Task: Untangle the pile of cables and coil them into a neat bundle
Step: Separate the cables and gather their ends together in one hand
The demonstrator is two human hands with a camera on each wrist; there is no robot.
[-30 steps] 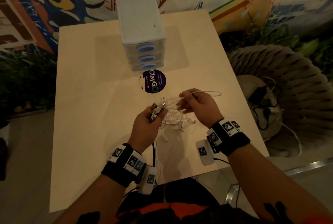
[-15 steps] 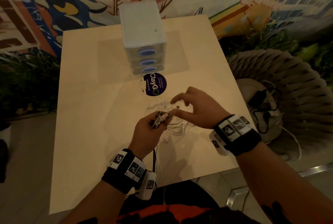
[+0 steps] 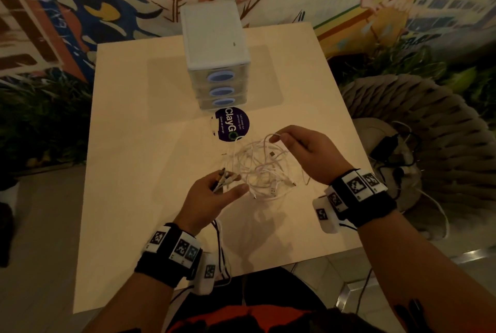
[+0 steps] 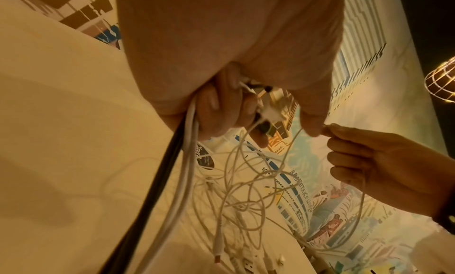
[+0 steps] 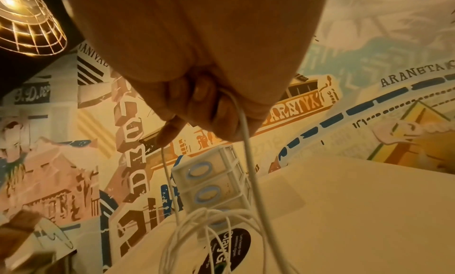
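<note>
White cables (image 3: 264, 169) hang in a loose tangle between my hands, low over the table (image 3: 139, 161), some loops lying on it. My left hand (image 3: 212, 196) grips a bunch of plug ends (image 3: 226, 177), fingers curled round them, with black and white leads trailing back under my wrist. My right hand (image 3: 308, 150) pinches one strand and lifts it. Beyond sit a sticker (image 3: 232, 124) and a drawer box (image 3: 216, 51).
</note>
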